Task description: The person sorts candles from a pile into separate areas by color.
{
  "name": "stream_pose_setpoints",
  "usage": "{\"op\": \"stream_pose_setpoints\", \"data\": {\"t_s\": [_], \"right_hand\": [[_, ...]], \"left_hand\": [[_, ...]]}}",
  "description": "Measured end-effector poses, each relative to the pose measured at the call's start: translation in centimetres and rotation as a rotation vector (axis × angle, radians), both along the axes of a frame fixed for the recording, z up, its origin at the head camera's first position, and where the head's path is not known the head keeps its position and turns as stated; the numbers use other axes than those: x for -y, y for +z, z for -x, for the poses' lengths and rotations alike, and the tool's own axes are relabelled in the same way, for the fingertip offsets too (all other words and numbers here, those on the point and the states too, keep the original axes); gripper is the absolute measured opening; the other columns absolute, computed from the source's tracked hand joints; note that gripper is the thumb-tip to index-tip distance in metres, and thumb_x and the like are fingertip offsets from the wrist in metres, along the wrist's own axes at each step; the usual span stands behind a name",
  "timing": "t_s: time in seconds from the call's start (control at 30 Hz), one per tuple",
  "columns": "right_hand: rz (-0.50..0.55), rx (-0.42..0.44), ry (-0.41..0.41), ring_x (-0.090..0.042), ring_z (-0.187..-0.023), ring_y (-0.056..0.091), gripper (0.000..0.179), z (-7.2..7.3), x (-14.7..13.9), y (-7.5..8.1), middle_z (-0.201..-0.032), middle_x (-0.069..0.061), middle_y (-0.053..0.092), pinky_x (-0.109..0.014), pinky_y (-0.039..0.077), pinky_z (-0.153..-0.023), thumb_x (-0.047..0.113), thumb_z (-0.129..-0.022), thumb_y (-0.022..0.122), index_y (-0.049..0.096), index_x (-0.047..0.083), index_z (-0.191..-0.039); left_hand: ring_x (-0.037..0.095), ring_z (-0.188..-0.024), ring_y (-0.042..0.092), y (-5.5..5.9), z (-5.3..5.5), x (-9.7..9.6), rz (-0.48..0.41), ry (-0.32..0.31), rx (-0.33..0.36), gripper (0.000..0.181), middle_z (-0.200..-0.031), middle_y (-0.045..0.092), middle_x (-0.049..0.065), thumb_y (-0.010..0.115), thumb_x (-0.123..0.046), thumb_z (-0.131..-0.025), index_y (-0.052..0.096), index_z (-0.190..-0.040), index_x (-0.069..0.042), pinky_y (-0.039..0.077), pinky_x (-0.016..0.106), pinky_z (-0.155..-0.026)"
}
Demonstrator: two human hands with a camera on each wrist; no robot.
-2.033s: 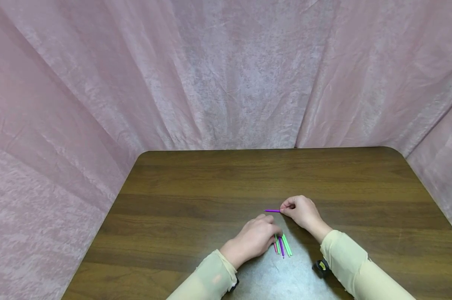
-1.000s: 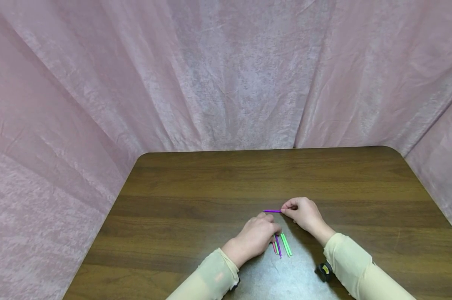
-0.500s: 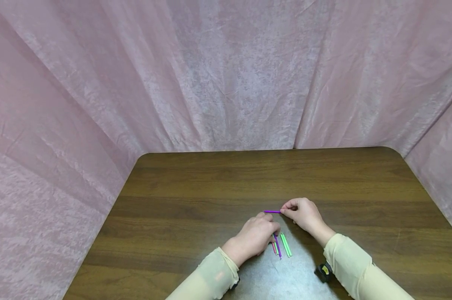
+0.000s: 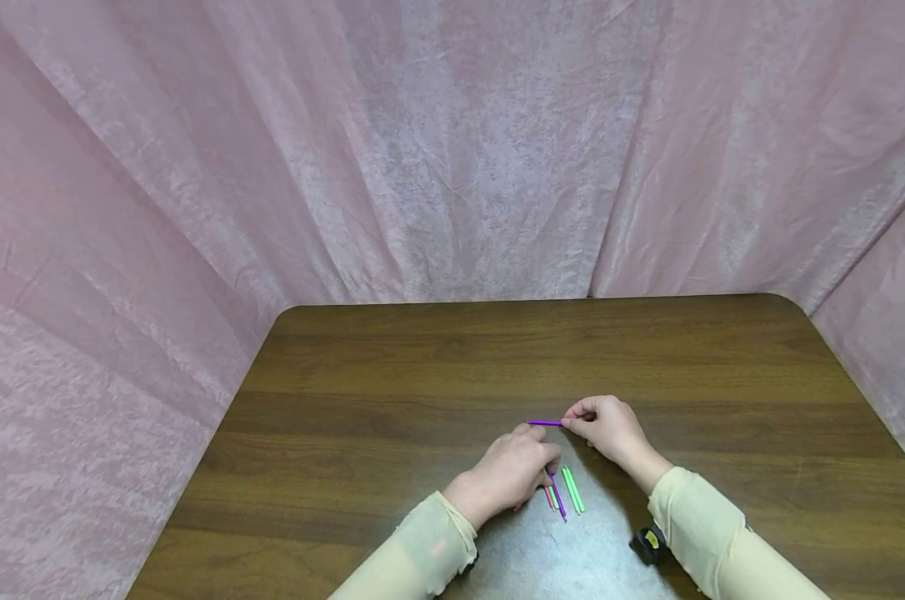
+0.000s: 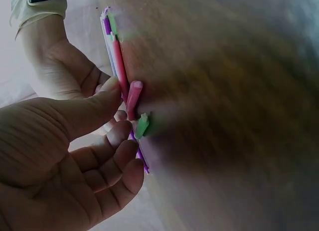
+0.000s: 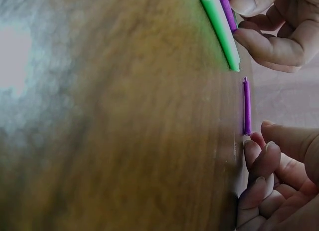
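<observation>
My left hand pinches a thin purple candle between thumb and finger, low over the table. A red-pink candle and a green candle lie close under its fingers; the left wrist view shows the pink ends and a green end near the fingertips. Two green candles lie side by side just right of that hand. Farther back, my right hand pinches the right end of another purple candle, which lies crosswise. The left fingers partly hide the nearer candles.
The brown wood table extends to a rounded far edge. Pink velvety curtains hang behind and beside it. A black device sits under the right wrist. Glare whitens the near tabletop.
The purple candle in my left hand has shifted left and tilted, away from the two green ones. My right hand has barely moved and keeps its pinch on the far purple candle.
</observation>
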State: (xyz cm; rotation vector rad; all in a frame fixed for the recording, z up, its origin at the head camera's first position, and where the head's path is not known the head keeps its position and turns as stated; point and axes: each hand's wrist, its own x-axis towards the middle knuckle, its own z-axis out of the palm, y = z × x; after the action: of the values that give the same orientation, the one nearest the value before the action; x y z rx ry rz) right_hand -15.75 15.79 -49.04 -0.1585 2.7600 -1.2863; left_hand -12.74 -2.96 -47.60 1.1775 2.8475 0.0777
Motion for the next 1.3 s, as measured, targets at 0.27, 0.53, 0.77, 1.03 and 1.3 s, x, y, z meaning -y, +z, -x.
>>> {"op": "stream_pose_setpoints", "data": {"t_s": [0.27,0.53,0.77,1.03,1.3], "right_hand": [[0.009,0.014,0.000,-0.008,-0.050,0.055,0.007,0.0,0.0,0.1,-0.069,0.003,0.066,-0.028,0.044,-0.051,0.016,-0.085,0.073,0.073,0.010,-0.081],[0.013,0.028,-0.007,-0.009,-0.051,0.055,0.007,0.0,0.1,0.2,-0.071,0.004,0.067,-0.027,0.045,-0.051,0.016,-0.085,0.073,0.073,0.010,-0.082],[0.014,0.024,-0.013,-0.009,-0.050,0.055,0.007,0.0,0.0,0.1,-0.070,0.004,0.067,-0.027,0.044,-0.050,0.017,-0.085,0.073,0.073,0.010,-0.082],[0.013,0.042,-0.031,-0.010,-0.052,0.055,0.007,-0.1,0.0,0.1,-0.066,0.003,0.064,-0.029,0.044,-0.052,0.017,-0.086,0.073,0.074,0.010,-0.084],[0.035,0.003,-0.037,-0.008,-0.053,0.056,0.008,-0.5,0.0,0.1,-0.071,0.003,0.067,-0.026,0.044,-0.052,0.015,-0.085,0.073,0.074,0.007,-0.087]], "left_hand": [[0.013,-0.083,0.051,0.0,0.3,0.1,-0.003,-0.015,0.040,0.019,-0.081,0.048,-0.009,0.077,-0.036,-0.079,0.061,-0.077,-0.027,0.041,0.021,-0.064],[0.012,-0.081,0.050,0.1,0.4,0.3,-0.017,-0.043,0.040,0.023,-0.079,0.045,-0.009,0.078,-0.037,-0.078,0.058,-0.074,-0.026,0.039,0.020,-0.062],[0.012,-0.081,0.050,0.2,0.5,0.4,-0.021,-0.055,0.041,0.023,-0.078,0.047,-0.010,0.076,-0.036,-0.080,0.058,-0.071,-0.027,0.039,0.020,-0.063],[0.011,-0.079,0.048,0.1,0.5,0.7,-0.052,-0.046,0.050,0.020,-0.077,0.045,-0.010,0.075,-0.035,-0.082,0.059,-0.072,-0.026,0.038,0.019,-0.064],[0.009,-0.080,0.052,0.0,0.8,1.1,-0.084,-0.037,0.035,0.020,-0.077,0.050,-0.013,0.074,-0.036,-0.084,0.061,-0.072,-0.026,0.041,0.021,-0.068]]}}
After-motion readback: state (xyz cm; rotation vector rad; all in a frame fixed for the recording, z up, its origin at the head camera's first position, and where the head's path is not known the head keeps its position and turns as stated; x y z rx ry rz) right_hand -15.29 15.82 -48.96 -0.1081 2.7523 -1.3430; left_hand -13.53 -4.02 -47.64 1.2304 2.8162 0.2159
